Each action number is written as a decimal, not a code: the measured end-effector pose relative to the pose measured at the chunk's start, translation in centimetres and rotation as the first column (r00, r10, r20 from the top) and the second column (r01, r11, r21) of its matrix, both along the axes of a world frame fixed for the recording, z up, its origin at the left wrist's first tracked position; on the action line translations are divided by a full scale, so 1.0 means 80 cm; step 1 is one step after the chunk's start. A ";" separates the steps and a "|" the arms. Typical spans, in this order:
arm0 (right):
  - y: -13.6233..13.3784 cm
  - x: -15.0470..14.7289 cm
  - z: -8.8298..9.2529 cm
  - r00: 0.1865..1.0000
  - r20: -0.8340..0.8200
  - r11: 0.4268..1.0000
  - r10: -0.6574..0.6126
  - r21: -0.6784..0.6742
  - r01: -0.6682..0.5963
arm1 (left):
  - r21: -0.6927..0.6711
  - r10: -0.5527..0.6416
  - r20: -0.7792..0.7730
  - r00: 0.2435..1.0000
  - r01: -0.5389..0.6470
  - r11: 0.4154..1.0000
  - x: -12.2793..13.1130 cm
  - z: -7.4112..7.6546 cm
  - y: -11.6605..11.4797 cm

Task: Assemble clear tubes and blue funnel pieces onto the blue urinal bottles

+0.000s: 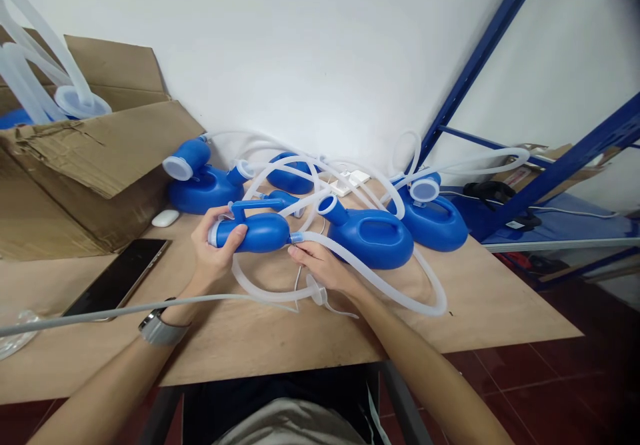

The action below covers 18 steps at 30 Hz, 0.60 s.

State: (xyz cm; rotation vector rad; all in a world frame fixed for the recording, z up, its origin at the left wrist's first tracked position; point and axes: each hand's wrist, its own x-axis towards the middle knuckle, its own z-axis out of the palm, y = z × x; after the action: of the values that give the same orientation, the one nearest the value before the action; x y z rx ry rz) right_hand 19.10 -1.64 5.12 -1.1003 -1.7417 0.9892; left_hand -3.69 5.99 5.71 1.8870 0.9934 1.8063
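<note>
- Blue handled cup (265, 233) is held over the near-middle of the wooden table (280, 348), left of a blue jug (367, 251).
- Long axis near level, running left-right; white-rimmed mouth points left, narrow tip right, handle on the far side.
- Left hand (215, 239) wraps the mouth end, thumb along the body.
- Right hand (317, 263) sits at the tip, by the whitish tube (380, 287); from where I'm standing, can't tell what it pinches.
</note>
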 end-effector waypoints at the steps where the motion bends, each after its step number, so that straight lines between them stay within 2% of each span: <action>1: 0.000 -0.002 -0.002 1.000 -0.026 1.000 -0.009 0.001 0.009 | 0.010 0.009 -0.003 1.000 -0.009 1.000 0.000 0.001 -0.001; 5: 0.002 -0.013 -0.011 0.987 -0.161 0.999 -0.012 -0.032 0.007 | 0.026 0.058 -0.028 0.998 -0.057 0.998 0.001 0.000 -0.005; 9: 0.006 -0.023 -0.023 0.934 -0.353 0.994 -0.053 -0.113 0.014 | 0.062 0.096 -0.073 0.993 -0.092 0.994 0.002 -0.005 -0.009; 12: 0.008 -0.029 -0.029 0.855 -0.515 0.978 -0.061 -0.201 -0.050 | 0.170 0.141 -0.093 0.986 -0.124 0.978 0.002 -0.007 -0.012; 14: 0.008 -0.033 -0.028 0.770 -0.633 0.953 -0.071 -0.271 -0.134 | 0.260 0.162 -0.126 0.979 -0.125 0.958 0.001 -0.005 -0.013; 16: 0.007 -0.037 -0.026 0.704 -0.704 0.922 -0.094 -0.328 -0.205 | 0.328 0.156 -0.169 0.973 -0.094 0.940 -0.001 -0.003 -0.014; 18: 0.007 -0.041 -0.025 0.674 -0.730 0.912 -0.114 -0.345 -0.220 | 0.399 0.131 -0.182 0.975 -0.049 0.916 -0.002 -0.001 -0.013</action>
State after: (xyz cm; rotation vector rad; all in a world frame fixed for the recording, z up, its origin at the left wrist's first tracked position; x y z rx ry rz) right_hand 15.83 -1.08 3.15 -0.7039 -0.9058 1.6196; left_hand -3.87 4.94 5.62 2.3428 0.8395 2.0161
